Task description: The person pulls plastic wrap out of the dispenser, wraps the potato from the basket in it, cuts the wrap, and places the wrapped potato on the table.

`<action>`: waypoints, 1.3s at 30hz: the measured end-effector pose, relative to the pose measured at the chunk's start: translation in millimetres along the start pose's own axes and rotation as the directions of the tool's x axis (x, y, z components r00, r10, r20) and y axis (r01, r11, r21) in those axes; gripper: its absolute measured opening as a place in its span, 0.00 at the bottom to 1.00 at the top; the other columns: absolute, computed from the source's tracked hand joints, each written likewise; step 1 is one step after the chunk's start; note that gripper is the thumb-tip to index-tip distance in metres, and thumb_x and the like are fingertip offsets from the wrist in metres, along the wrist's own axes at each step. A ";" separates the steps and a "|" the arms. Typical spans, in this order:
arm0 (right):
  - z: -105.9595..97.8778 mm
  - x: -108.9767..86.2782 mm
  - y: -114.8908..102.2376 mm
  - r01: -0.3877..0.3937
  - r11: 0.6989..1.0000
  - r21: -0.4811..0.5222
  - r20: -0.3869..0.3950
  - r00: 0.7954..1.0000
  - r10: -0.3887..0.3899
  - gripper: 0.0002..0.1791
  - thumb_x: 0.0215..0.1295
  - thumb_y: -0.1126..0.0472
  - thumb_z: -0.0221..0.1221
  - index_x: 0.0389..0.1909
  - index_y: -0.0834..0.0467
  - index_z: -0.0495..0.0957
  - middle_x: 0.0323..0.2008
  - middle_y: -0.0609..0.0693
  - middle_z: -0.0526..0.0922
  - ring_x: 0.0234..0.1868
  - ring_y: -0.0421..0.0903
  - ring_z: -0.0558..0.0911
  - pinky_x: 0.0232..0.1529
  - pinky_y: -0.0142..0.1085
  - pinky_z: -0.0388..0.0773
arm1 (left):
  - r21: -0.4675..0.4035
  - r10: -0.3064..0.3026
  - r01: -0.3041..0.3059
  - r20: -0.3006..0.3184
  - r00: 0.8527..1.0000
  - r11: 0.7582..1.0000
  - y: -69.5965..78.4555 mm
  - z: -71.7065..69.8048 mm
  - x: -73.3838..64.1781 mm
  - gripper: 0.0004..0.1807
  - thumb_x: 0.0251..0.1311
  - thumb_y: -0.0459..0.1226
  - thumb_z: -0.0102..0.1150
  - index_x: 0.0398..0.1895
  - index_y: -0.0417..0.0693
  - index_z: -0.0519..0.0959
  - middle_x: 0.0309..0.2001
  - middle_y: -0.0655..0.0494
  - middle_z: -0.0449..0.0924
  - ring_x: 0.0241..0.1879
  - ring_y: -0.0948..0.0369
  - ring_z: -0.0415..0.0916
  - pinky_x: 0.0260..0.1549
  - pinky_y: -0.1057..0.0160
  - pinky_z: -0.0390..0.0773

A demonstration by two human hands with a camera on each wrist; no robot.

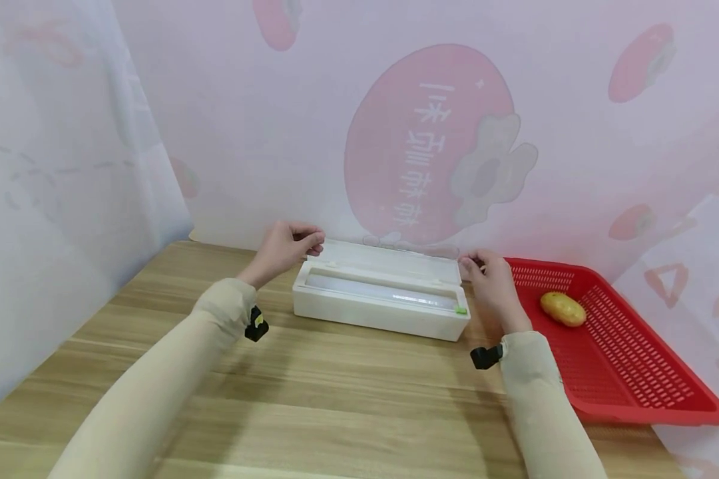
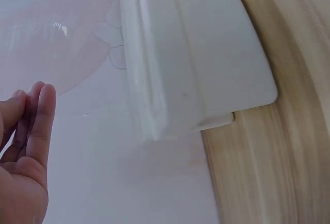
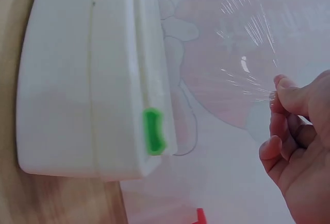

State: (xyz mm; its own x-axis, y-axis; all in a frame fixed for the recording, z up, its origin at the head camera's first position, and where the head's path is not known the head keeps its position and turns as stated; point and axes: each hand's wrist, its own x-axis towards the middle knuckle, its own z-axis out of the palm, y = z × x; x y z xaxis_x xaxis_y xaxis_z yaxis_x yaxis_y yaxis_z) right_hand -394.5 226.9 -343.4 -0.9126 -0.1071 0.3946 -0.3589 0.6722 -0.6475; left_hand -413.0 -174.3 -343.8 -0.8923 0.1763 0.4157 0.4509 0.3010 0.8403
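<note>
While the lid (image 1: pixel 389 262) of the white dispenser box (image 1: pixel 380 315) stood open, the left hand (image 1: pixel 284 250) and the right hand (image 1: pixel 492 285) each pinched the clear film (image 3: pixel 253 32) between thumb and fingertips. The film extended between both hands near the lid. A potato (image 1: pixel 563 309) lay in the red basket (image 1: pixel 653 414).

Bright diffuse light, soft shadows on tabletop (image 1: pixel 347 412), glints on clear film (image 3: pixel 245 64)

head: above, forward-down, farther | 2 wrist views: close, opposite ends | all 3 share: white box (image 1: pixel 379 315)
</note>
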 end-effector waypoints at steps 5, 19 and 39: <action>-6.8 8.4 -6.8 0.101 0.993 -0.056 -0.055 0.993 -0.104 0.09 0.74 0.61 0.54 0.44 0.63 0.79 0.38 0.57 0.79 0.38 0.53 0.73 0.38 0.40 0.75 | -0.008 0.034 -0.034 -0.033 0.999 0.999 8.6 -2.4 6.2 0.09 0.67 0.32 0.60 0.43 0.34 0.84 0.35 0.42 0.84 0.36 0.45 0.83 0.33 0.63 0.83; -32.0 23.8 -33.7 0.126 0.990 -0.062 -0.101 0.986 -0.132 0.12 0.73 0.58 0.56 0.44 0.63 0.80 0.38 0.58 0.78 0.38 0.51 0.71 0.34 0.33 0.72 | -0.041 0.063 -0.066 -0.056 0.996 0.997 35.1 -18.9 19.5 0.10 0.66 0.33 0.61 0.44 0.33 0.84 0.35 0.44 0.85 0.35 0.51 0.84 0.37 0.59 0.83; -54.1 34.2 -66.7 0.211 0.976 -0.058 -0.232 0.948 -0.219 0.11 0.72 0.60 0.57 0.44 0.64 0.82 0.37 0.57 0.80 0.36 0.48 0.71 0.31 0.28 0.71 | -0.112 0.126 -0.135 -0.085 0.988 0.984 66.9 -41.2 34.3 0.12 0.64 0.33 0.63 0.44 0.30 0.83 0.35 0.46 0.86 0.33 0.56 0.85 0.37 0.60 0.83</action>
State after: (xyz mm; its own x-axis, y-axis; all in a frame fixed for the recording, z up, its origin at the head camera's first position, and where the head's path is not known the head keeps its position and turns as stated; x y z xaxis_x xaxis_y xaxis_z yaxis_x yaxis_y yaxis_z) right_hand -391.2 218.0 -251.5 -0.7410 -0.0790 0.6669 -0.5316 0.6757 -0.5106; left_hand -414.4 -186.8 -259.0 -0.8268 0.1330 0.5465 0.5622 0.1679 0.8098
